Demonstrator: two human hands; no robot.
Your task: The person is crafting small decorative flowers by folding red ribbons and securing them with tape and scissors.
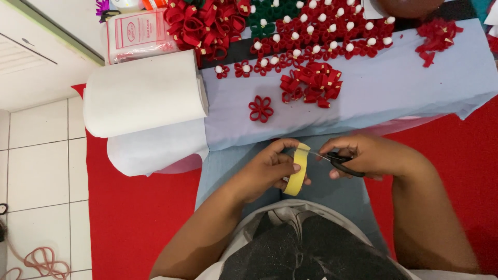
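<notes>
My left hand (267, 171) grips a yellow roll of tape (297, 173), held on edge above my lap. My right hand (365, 155) holds black-handled scissors (340, 163), their thin blades pointing left and touching the top of the tape roll. Just beyond my hands, on the pale blue cloth (404, 83), lies a single red loop flower (261, 109) and a small heap of red loops with gold tabs (311, 84).
A big white roll of fabric (142, 93) lies at the left, with more white material under it. Rows of red flowers with white centres (321, 31) fill the far side. A plastic packet (136, 35) sits at the back left. Red carpet (135, 218) covers the floor.
</notes>
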